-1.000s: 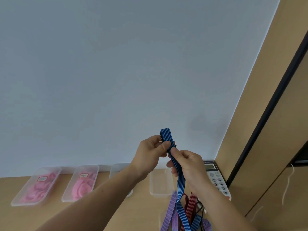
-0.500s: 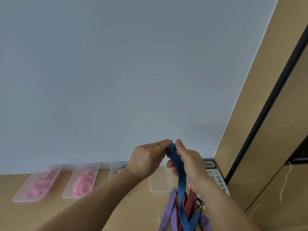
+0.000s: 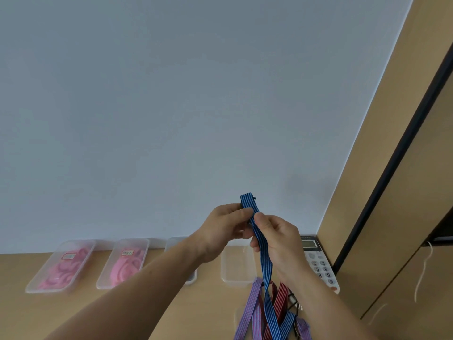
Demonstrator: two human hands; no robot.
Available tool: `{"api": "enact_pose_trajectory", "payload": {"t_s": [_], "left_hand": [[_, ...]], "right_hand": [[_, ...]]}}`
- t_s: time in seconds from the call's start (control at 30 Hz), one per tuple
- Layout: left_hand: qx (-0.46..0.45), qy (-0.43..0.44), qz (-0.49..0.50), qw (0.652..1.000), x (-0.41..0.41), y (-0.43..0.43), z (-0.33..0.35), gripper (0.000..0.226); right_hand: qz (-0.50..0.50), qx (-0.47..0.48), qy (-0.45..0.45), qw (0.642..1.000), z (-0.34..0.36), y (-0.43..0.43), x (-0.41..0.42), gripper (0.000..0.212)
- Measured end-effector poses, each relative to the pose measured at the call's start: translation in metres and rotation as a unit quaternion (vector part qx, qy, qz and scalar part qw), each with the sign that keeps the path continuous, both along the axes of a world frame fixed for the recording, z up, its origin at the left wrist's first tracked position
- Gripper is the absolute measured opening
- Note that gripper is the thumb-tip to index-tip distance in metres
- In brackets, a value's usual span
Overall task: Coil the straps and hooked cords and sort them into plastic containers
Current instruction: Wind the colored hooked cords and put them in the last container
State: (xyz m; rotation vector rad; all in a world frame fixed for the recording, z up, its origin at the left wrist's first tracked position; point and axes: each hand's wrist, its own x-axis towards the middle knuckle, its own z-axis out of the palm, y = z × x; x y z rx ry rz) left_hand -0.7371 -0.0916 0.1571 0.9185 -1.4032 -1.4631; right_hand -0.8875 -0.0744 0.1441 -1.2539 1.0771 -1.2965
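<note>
I am at the coiling step. The blue strap (image 3: pixel 266 273) is held up in front of the wall, above the bench (image 3: pixel 73 312). Its folded upper end stands out above the fingers and its long tail hangs down to the pile. The left hand (image 3: pixel 225 227) has its grip closed on the folded end, thumb against fingers. The right hand (image 3: pixel 277 239) pinches the strap just below, thumb on top. I judge that the next move needs the right hand to feed more length while the left rolls the end tight, without letting it spring open. Count: one blue strap in the hands. Below it a purple strap (image 3: pixel 250 307) and a red strap (image 3: pixel 279 300) lie tangled, and I cannot tell their exact number. Four plastic containers (image 3: pixel 84 262) stand in a row: two hold pink coils (image 3: pixel 58 271), one is mostly hidden behind the left forearm, and the fourth container (image 3: pixel 236 278) looks empty.
</note>
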Motion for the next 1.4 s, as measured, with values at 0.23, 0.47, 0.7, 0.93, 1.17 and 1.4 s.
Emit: {"api": "enact_pose_trajectory", "payload": {"t_s": [0.23, 0.47, 0.7, 0.93, 1.17, 1.4], "left_hand": [[-0.098, -0.037, 0.096, 0.990, -0.004, -0.003, 0.002, 0.022], [-0.253, -0.191, 0.161, 0.935, -0.005, 0.005, -0.008, 0.027], [-0.404, -0.325, 0.201, 0.831, 0.001, 0.008, -0.019, 0.031], [-0.554, -0.386, 0.188, 0.713, 0.007, 0.006, -0.025, 0.055], [-0.305, -0.233, 0.146, 0.912, 0.011, 0.010, -0.034, 0.058], [-0.006, 0.033, 0.009, 0.999, -0.001, 0.018, -0.002, 0.039]], "right_hand": [[-0.028, 0.051, 0.038, 0.998, -0.004, -0.001, -0.004, 0.048], [0.006, 0.085, 0.020, 0.996, 0.002, 0.003, -0.006, 0.044], [0.021, 0.096, 0.027, 0.995, 0.008, 0.006, -0.009, 0.049], [0.039, 0.063, 0.026, 0.997, 0.006, 0.010, -0.004, 0.061], [0.024, 0.032, -0.007, 0.999, 0.005, 0.012, -0.009, 0.036], [0.030, 0.006, 0.005, 1.000, 0.002, 0.016, -0.005, 0.020]]}}
